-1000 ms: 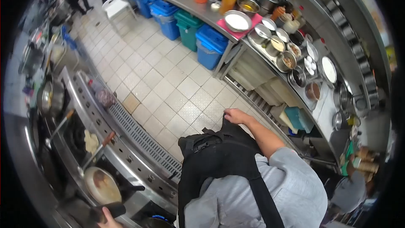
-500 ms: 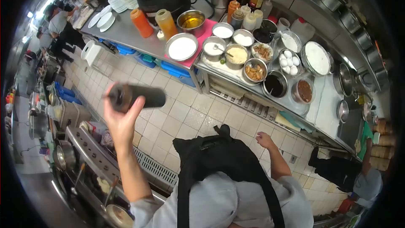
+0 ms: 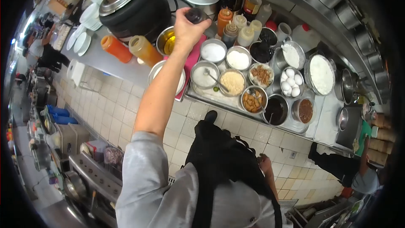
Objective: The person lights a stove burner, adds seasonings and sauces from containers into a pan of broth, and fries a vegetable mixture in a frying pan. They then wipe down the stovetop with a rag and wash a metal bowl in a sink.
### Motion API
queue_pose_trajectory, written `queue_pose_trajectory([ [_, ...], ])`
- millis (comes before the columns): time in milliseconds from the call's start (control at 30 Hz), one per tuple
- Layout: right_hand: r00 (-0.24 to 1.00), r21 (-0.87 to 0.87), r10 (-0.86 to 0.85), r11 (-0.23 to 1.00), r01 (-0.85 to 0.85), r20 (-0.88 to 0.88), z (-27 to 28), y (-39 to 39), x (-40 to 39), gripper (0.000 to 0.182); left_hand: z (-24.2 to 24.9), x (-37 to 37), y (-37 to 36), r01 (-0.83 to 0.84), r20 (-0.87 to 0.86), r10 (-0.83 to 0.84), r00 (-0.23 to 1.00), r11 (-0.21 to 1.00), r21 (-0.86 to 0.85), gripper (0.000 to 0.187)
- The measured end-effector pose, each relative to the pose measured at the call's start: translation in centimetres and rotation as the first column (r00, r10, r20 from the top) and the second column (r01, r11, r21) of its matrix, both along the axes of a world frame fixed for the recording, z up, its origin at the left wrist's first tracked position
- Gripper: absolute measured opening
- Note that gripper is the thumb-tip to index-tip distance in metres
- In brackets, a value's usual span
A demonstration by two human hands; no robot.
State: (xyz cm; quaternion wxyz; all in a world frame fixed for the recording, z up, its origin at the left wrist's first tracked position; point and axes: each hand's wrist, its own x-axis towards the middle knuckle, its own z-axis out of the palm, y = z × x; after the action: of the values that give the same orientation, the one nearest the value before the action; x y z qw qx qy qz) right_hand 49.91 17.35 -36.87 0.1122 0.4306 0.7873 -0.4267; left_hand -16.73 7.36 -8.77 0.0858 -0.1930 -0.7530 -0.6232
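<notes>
My left hand (image 3: 190, 29) reaches over the counter and is closed around a dark bottle (image 3: 195, 15), gripping it near its black cap. Most of the bottle is hidden behind the fingers. Close to that hand are a metal bowl of yellow oil (image 3: 170, 43), the pink mat (image 3: 194, 56), and an orange-filled squeeze bottle (image 3: 224, 19). A bowl of white contents (image 3: 180, 85) is partly covered by my forearm. Low beside my apron, my right hand (image 3: 265, 163) hangs with its fingers loosely curled and nothing visible in them.
Bowls of powder (image 3: 238, 58), eggs (image 3: 291, 82) and dark sauce (image 3: 276, 109) crowd the tray at right. A black soup warmer (image 3: 135, 12) stands at the back left. A stove (image 3: 95, 177) lies to my left. At far right another person (image 3: 341, 164) works.
My left hand has carried the dark bottle from above the floor at left, up and right to the counter. My body has moved closer to the counter. My right hand stays low.
</notes>
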Motion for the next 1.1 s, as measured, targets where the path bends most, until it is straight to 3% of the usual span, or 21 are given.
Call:
queue_pose_trajectory([
  [33,0.991,-0.007,-0.089,0.996,0.090,0.097,2.8,-1.5,-1.9,0.042,-0.6,-1.2,1.1,-0.031,-0.048,0.026,0.999,0.993,-0.111,0.072],
  [133,0.979,-0.067,-0.179,0.980,0.186,0.094,4.0,-3.2,-2.5,0.042,-1.8,-3.6,3.6,0.087,0.016,-0.085,0.996,0.975,-0.204,0.072],
  [333,0.940,0.009,-0.274,0.960,0.278,0.202,6.0,-5.2,-4.8,0.040,-6.9,-7.2,6.0,0.271,0.077,-0.261,0.962,0.887,-0.373,0.070],
  [400,0.974,0.039,-0.223,0.974,0.221,0.036,5.6,-5.7,-5.8,0.039,-8.2,-7.5,6.2,0.296,0.061,-0.295,0.953,0.876,-0.380,0.071],
  [433,0.972,0.037,-0.229,0.973,0.228,0.042,5.5,-5.8,-6.1,0.039,-8.8,-7.7,6.2,0.341,0.146,-0.308,0.940,0.846,-0.410,0.072],
  [567,0.975,-0.007,-0.222,0.975,0.222,0.006,4.2,-6.0,-7.2,0.038,-9.4,-6.1,5.8,0.357,0.112,-0.340,0.934,0.862,-0.361,0.067],
  [633,0.972,0.005,-0.233,0.972,0.234,-0.012,3.8,-5.9,-7.8,0.039,-7.3,-3.1,5.0,0.134,-0.322,-0.153,0.934,0.988,-0.081,0.061],
  [667,0.948,-0.063,-0.318,0.947,0.316,-0.010,3.9,-6.0,-8.4,0.039,-7.3,-1.7,4.9,0.141,-0.323,-0.160,0.933,0.987,-0.081,0.061],
  [733,0.916,-0.130,-0.401,0.909,0.397,-0.005,3.1,-6.2,-8.3,0.040,-8.2,0.6,5.2,0.311,-0.035,-0.317,0.948,0.944,-0.106,0.053],
  [800,0.953,-0.038,-0.292,0.956,0.290,-0.079,0.9,-6.2,-7.1,0.041,-8.8,1.2,6.4,0.291,-0.112,-0.317,0.942,0.935,-0.200,0.056],
  [867,0.932,-0.075,-0.359,0.932,0.355,-0.050,0.6,-6.5,-6.7,0.042,-7.4,1.8,7.6,0.220,-0.251,-0.284,0.925,0.942,-0.253,0.058],
  [933,0.911,-0.107,-0.412,0.906,0.409,-0.014,1.1,-6.7,-6.4,0.042,-6.9,2.8,7.3,0.246,-0.217,-0.299,0.929,0.938,-0.244,0.060],
  [1000,0.914,-0.079,-0.395,0.918,0.389,-0.093,0.5,-7.9,-5.7,0.044,-8.6,3.4,7.2,0.273,-0.170,-0.311,0.935,0.937,-0.218,0.063],
  [1033,0.774,-0.235,-0.620,0.777,0.584,-0.127,0.1,-9.1,-5.1,0.044,-9.3,3.6,7.3,0.278,-0.170,-0.317,0.933,0.935,-0.221,0.063],
  [1100,0.776,-0.235,-0.619,0.778,0.583,-0.120,0.1,-8.9,-4.3,0.044,-10.6,3.6,7.9,0.137,-0.174,-0.184,0.967,0.959,-0.250,0.069],
])
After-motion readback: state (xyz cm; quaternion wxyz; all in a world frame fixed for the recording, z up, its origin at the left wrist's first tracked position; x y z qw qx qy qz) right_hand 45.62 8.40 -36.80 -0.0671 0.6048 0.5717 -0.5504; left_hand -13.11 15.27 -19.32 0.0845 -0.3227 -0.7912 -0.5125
